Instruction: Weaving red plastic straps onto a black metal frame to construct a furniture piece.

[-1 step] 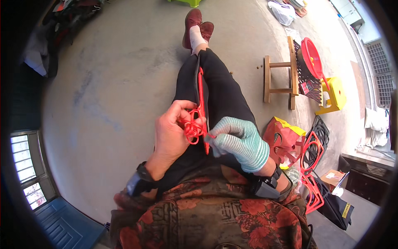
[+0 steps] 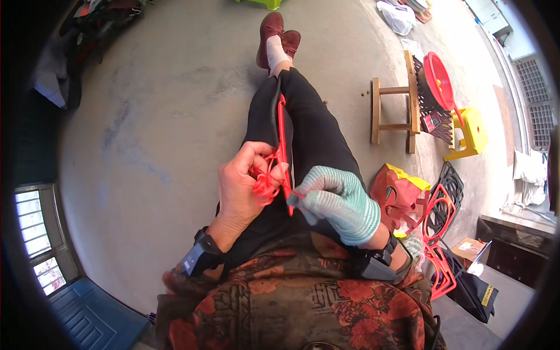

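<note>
My bare left hand (image 2: 238, 182) is closed around a loose bunch of red cord (image 2: 266, 185), whose loops are smeared by motion. On my right hand (image 2: 344, 204) is a pale teal striped glove. Its thumb and fingers pinch a strand of that cord just right of the bunch, by a small dark grey patch at the fingertips. Lengthwise between my legs lies a narrow red plastic piece (image 2: 282, 131) with a dark strip along it, seen edge-on. Both hands are over its near end, and the left fingers partly cover it.
To the right stand a wooden stool frame (image 2: 395, 127), a red basin (image 2: 438, 81) and a yellow stool (image 2: 471, 135). Closer, a red and yellow bag (image 2: 398, 195) lies beside red angular frames (image 2: 437, 262) and coiled black cord (image 2: 448, 189). A blue door panel (image 2: 96, 315) is at lower left.
My right hand has shifted slightly right and down with the strand. The cord bunch in my left hand has moved a little and looks more blurred.
</note>
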{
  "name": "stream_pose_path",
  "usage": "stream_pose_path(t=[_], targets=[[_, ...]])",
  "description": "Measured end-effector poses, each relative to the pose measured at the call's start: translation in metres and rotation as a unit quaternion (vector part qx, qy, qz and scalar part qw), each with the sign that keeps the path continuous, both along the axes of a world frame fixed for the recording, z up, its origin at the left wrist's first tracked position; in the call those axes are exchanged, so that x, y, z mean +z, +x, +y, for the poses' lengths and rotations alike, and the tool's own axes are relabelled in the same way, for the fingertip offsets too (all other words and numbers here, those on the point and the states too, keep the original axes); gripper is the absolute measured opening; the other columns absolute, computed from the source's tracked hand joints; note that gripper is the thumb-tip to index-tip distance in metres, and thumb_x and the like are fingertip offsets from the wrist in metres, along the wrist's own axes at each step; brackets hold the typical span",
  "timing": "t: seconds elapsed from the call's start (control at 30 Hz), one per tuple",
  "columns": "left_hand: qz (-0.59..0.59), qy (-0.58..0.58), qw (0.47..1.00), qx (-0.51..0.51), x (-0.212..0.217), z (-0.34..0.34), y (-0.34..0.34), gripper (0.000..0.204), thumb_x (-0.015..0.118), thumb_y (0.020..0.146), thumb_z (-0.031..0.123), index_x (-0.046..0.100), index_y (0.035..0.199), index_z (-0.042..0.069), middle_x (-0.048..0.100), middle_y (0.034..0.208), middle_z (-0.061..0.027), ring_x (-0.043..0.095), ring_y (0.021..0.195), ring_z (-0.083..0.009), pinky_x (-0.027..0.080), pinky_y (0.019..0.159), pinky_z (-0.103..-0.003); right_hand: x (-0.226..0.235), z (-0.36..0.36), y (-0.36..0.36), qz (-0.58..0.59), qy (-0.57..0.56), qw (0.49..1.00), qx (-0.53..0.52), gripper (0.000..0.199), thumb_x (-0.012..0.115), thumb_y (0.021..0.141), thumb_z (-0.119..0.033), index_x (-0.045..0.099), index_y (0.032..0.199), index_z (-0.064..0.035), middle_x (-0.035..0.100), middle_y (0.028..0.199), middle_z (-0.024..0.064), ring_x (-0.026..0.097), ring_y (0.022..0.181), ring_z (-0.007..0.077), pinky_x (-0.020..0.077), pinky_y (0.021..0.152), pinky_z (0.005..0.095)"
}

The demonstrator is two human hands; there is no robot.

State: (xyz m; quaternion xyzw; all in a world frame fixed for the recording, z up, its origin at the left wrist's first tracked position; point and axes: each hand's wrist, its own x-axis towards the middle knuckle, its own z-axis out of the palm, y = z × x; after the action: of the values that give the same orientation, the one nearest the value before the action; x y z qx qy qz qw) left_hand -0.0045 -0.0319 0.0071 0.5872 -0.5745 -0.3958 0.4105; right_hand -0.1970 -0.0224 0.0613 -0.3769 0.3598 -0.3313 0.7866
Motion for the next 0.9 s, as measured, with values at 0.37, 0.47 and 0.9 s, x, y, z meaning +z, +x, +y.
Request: stream_pose_path(t=[0.37,0.47,0.9], targets=[[0.342,0.117,0.932,-0.032,0.055,0.002,0.049,0.030,0.073,0.079,-0.003,0.064,0.107,0.001,0.059,0.086,-0.0004,0.057,0.083,-0.0081,0.049,0.078,-0.025,0.031,-0.039,-0.003,0.177,-0.205,0.959,-0.082,0.023,0.050,0.085,0.011,0.059,0.101,-0.0022,0.062,0.087,0.0074,0.060,0.065,0.0101,0.0491,0.056,0.0236],[0.060,-0.084,0.994,-0.037,0.054,-0.007,0.056,0.029,0.071,0.077,-0.007,0.066,0.104,0.002,0.061,0.088,-0.0041,0.061,0.083,-0.0167,0.051,0.076,-0.029,-0.005,-0.067,-0.008,0.367,-0.529,0.765,-0.037,0.027,0.059,0.076,0.006,0.061,0.101,-0.0047,0.064,0.093,0.0110,0.063,0.074,0.0232,0.0519,0.066,0.0330],[-0.197,-0.212,0.957,0.002,0.016,-0.027,0.017,0.036,0.073,0.071,-0.004,0.066,0.106,0.004,0.061,0.099,-0.0117,0.062,0.090,-0.0275,0.053,0.073,-0.035,-0.034,-0.061,0.002,0.347,-0.385,0.854,-0.052,0.012,0.072,0.080,-0.016,0.068,0.082,-0.0051,0.065,0.109,0.0123,0.064,0.094,0.0245,0.0507,0.080,0.0327]])
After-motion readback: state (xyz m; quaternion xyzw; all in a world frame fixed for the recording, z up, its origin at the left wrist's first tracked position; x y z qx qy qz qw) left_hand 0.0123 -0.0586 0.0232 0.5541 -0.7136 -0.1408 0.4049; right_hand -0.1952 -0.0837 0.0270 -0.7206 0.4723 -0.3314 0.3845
